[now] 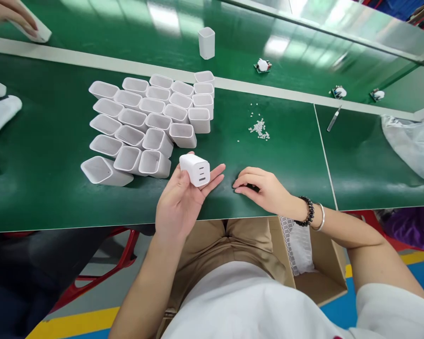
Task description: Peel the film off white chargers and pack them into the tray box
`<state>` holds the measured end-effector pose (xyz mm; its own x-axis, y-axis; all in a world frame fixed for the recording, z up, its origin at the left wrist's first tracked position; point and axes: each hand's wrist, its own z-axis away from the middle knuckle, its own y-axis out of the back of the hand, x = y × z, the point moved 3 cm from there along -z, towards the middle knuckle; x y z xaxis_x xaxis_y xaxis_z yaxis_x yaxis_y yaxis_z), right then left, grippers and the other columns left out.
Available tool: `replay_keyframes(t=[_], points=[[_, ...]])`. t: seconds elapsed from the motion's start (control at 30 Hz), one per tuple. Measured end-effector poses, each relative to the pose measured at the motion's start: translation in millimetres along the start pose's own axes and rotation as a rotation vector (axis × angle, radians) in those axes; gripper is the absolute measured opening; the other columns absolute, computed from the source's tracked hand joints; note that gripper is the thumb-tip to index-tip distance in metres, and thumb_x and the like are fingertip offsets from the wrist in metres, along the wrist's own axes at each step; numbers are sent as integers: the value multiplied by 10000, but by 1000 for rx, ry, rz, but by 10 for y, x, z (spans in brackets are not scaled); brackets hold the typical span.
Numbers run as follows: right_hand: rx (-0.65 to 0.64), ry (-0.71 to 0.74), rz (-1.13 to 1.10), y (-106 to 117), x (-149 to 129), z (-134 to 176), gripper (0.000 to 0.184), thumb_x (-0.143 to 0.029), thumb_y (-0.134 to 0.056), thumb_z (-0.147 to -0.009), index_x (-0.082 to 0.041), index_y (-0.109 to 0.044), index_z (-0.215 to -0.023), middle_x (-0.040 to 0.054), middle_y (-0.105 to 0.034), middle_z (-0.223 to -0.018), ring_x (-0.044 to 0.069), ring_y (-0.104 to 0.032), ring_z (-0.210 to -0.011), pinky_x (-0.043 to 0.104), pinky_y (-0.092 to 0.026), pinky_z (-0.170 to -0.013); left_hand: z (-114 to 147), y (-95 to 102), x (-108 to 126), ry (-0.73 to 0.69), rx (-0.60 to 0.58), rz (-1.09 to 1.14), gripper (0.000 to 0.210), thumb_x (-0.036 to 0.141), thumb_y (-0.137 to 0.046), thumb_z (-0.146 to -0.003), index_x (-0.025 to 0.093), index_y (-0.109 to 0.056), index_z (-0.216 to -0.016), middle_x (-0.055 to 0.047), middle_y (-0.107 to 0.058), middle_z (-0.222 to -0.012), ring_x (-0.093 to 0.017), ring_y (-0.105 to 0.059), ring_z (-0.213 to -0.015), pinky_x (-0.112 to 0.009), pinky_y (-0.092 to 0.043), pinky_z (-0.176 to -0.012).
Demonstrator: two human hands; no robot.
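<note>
A white plastic rounded-block housing (195, 170) with three dark slots in its end face sits in my left hand (178, 200), my thumb against its near side and fingers supporting it underneath, so that hand is closed lightly on it while two fingertips stretch out past it. Its long axis slants across my fingers, from beyond the thumb toward my right, and the slotted end is turned toward me and my right hand (261, 188). The left hand is plainly the nearer one, since it carries the housing; the right is a short way off to the side, its fingers curled and tips low over the glossy green tabletop (289, 155). I cannot tell whether anything is pinched between those tips. Just beyond the right hand lies a scatter of tiny pale translucent pieces (259, 129). Beyond and to the left of my left hand stand rows of open white plastic shells (155, 162), the closest just beside the housing. Farther off, past both hands, one tall white open shell (207, 43) stands alone, and to its right is a small green circuit board with a white top (263, 65).
</note>
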<state>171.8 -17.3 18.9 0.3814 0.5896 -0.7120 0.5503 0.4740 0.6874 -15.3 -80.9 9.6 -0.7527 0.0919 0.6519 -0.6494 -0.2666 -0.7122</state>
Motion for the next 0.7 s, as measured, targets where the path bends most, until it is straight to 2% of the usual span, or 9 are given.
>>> replay_keyframes(t=[0.17, 0.27, 0.43, 0.57, 0.63, 0.7], points=[[104, -9, 32, -34, -25, 41, 94, -146, -670, -930, -186, -721, -863, 37, -727, -891, 154, -646, -829, 274, -513, -734, 62, -26, -13, -16, 16, -14, 281, 330, -644, -942, 274, -646, -1218, -17, -674, -1106, -320, -683, -1198, -471, -565, -1056], [107, -9, 51, -54, -35, 52, 125, -126, -648, -933, -188, -708, -843, 38, -716, -885, 156, -637, -817, 275, -505, -718, 81, -46, -36, -28, 13, -29, 331, 330, -678, -923, 285, -620, -1245, -12, -677, -1118, -313, -697, -1175, -470, -564, -1058], [42, -54, 69, -68, -66, 31, 141, -125, -591, -962, -181, -664, -856, 48, -695, -901, 167, -609, -835, 285, -485, -731, 130, -113, -66, -23, -26, -14, 405, 293, -702, -912, 289, -557, -1290, -10, -682, -1119, -301, -704, -1168, -462, -558, -1070], [-56, -87, 175, -83, -92, -1, 161, -106, -509, -972, -177, -602, -863, 61, -644, -884, 188, -543, -801, 317, -446, -728, 148, -109, -114, -30, -18, -41, 393, 270, -737, -886, 268, -528, -1220, -24, -669, -1180, -299, -703, -1167, -463, -573, -1033], [-110, -93, 220, -78, -92, -24, 158, -73, -490, -949, -174, -585, -873, 64, -626, -894, 194, -528, -803, 328, -433, -738, 148, -79, -128, -67, 17, -93, 376, 278, -759, -869, 253, -525, -1163, -24, -674, -1142, -261, -725, -1100, -407, -599, -959], [-159, -100, 199, -57, -83, -55, 162, -51, -484, -934, -174, -572, -874, 57, -618, -899, 190, -530, -808, 325, -431, -752, 146, -48, -129, -84, 57, -147, 346, 320, -769, -863, 227, -525, -1089, -22, -682, -1045, -190, -741, -939, -307, -604, -825]])
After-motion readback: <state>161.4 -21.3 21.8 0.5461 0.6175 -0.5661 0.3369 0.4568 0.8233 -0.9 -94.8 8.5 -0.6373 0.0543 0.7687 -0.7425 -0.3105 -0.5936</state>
